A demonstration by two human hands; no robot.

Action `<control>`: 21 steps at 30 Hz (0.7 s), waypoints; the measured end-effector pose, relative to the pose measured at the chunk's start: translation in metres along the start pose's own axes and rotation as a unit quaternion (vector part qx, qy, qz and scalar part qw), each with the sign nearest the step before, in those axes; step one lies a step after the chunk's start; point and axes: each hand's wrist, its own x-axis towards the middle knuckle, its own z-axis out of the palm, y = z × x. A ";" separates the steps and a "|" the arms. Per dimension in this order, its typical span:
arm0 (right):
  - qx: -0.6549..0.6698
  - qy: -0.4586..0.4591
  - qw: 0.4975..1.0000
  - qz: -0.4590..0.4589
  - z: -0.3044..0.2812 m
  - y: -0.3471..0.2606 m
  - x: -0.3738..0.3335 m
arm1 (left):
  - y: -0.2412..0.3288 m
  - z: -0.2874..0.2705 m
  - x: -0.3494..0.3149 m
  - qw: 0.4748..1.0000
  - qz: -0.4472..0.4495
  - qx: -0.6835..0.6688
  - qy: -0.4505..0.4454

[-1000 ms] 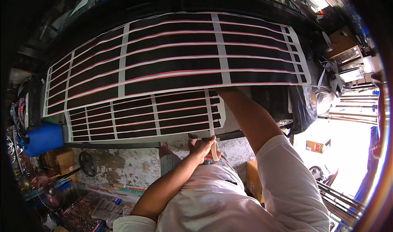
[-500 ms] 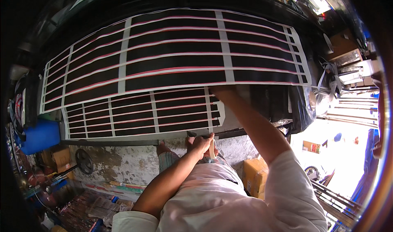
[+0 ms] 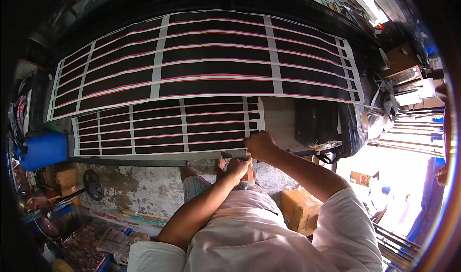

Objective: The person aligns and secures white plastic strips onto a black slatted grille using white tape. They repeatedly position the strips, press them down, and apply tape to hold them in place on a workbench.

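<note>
Near the front edge of the bench, my left hand (image 3: 238,169) is closed in a pinch on a pale strip of tape (image 3: 250,175), which hangs down below the fingers. My right hand (image 3: 260,146) is curled just above it, at the near right corner of the smaller black sheet (image 3: 158,128). Its fingertips touch the near end of a light grey cross strip (image 3: 247,118); whether they grip anything is hidden. White bands with red edges run along this sheet. A larger sheet (image 3: 216,70) of the same pattern lies behind and overlaps its far edge.
Black plastic wrapping (image 3: 350,128) sits on the bench to the right. A blue container (image 3: 45,152) stands at the left, near a dark handwheel (image 3: 93,184). On the floor at the right is a cardboard box (image 3: 298,210). A peeling wall (image 3: 139,185) lies below the bench edge.
My right hand has come from under the larger sheet's near edge down to the smaller sheet's near corner, close to my left hand. The left hand has barely moved.
</note>
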 end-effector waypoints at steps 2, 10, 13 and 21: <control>-0.009 -0.019 1.000 -0.018 -0.003 -0.003 0.006 | -0.009 0.000 0.005 0.999 0.020 -0.043 -0.014; -0.069 -0.071 0.995 -0.027 -0.018 -0.018 0.039 | -0.021 0.009 -0.002 0.988 0.129 -0.040 0.075; -0.058 -0.092 0.993 -0.034 -0.024 -0.021 0.049 | -0.019 0.011 -0.004 0.980 0.186 -0.001 0.076; -0.044 -0.049 0.997 -0.035 -0.013 -0.024 0.060 | -0.022 0.025 -0.003 0.971 0.209 -0.013 0.118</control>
